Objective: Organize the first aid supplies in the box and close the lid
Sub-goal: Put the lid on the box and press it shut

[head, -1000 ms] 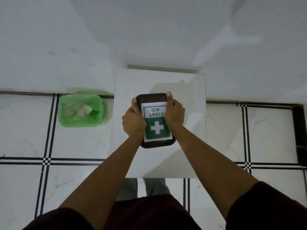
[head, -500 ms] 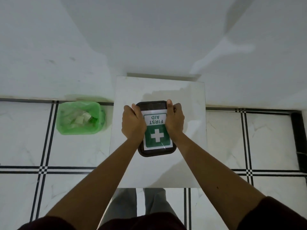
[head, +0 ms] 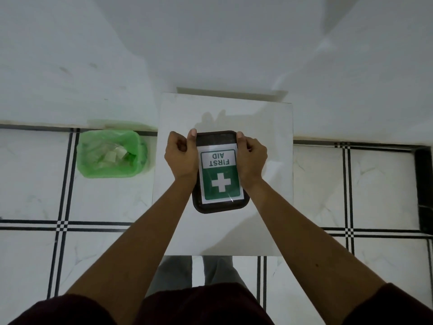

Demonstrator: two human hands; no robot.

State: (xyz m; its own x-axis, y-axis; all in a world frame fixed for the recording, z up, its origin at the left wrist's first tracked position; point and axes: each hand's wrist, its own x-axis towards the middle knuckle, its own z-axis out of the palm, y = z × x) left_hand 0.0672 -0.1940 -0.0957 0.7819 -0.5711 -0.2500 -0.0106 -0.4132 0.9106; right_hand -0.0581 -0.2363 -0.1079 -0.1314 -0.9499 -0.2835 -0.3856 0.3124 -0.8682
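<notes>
i see the first aid box [head: 220, 172] lying mid-worktop [head: 264, 127], lid on. my left hand [head: 181, 157] and right hand [head: 251, 158] clasp its long sides, thumbs at the far corners. it looks rigid, light, smooth plastic; side edges seem safest.

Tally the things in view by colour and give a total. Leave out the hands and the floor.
Green: 1, the lined bin on the floor
Dark brown: 1, the first aid box, lid on, green-and-white label
White: 1, the table under the box
Total: 3
</notes>
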